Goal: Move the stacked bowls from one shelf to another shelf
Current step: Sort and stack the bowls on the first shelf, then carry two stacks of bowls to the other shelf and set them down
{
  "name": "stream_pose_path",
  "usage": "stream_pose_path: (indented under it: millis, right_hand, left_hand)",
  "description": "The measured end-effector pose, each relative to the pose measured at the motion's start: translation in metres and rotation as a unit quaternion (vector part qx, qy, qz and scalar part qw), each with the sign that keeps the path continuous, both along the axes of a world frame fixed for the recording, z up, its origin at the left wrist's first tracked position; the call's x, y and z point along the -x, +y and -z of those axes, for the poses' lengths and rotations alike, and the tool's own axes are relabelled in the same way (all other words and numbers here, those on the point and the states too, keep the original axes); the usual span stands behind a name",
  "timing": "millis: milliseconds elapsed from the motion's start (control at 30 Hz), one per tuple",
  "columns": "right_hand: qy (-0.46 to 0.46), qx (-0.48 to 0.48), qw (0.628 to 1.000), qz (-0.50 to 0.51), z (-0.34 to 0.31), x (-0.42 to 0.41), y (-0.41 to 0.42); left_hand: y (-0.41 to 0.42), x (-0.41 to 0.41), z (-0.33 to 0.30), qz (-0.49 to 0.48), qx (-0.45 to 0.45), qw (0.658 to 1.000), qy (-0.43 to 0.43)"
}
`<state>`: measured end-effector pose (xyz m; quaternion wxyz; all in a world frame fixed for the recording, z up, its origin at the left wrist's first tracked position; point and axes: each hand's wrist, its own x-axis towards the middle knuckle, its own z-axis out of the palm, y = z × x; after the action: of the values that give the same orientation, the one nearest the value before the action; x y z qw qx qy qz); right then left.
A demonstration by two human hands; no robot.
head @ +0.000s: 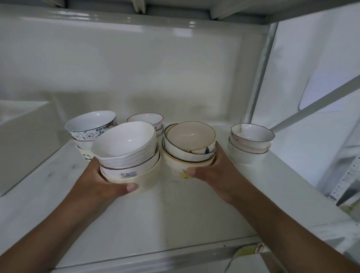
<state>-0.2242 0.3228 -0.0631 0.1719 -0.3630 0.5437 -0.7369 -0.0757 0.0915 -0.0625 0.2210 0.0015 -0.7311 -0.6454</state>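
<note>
White metal shelf (120,216) is carrying five stacks of bowls, and another shelf board is hanging above it. At the front, two stacks are standing just beside each other. The left hand (99,180) is gripping the left stack (128,156) low at its base: the thumb is lying across the cream bottom bowl and the other fingers are going round the far side, where I cannot see them. The top bowl of this stack is white and ribbed, and it is tilting a little. The right hand (215,167) is gripping the right stack (188,152) in the same way, with the thumb pressing on the front of the bottom bowl, near a yellow mark, and the fingers curling round its right side. The top bowl there is having a thin yellow rim. Whether the two stacks are resting on the shelf or lifted just off it, I cannot tell.

Behind are standing a floral stack (89,129) and a red-rimmed stack (147,120). A dark-rimmed stack (249,144) is standing apart on the right
</note>
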Motion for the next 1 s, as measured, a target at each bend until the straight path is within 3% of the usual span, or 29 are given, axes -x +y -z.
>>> stream_pose_path:
  millis: [467, 733, 1000]
  right_hand:
    - [-0.009, -0.007, 0.999, 0.040, 0.006, -0.029, 0.043]
    - [-0.039, 0.009, 0.985, 0.169, 0.006, -0.074, 0.074]
    - [-0.043, -0.017, 0.940, 0.337, 0.001, -0.130, 0.134]
  left_hand:
    - [0.025, 0.002, -0.002, 0.089, -0.021, 0.996, 0.007]
    - [0.039, 0.006, -0.005, 0.175, -0.007, 0.984, 0.027]
    - [0.088, 0.022, -0.006, 0.296, -0.024, 0.955, 0.015]
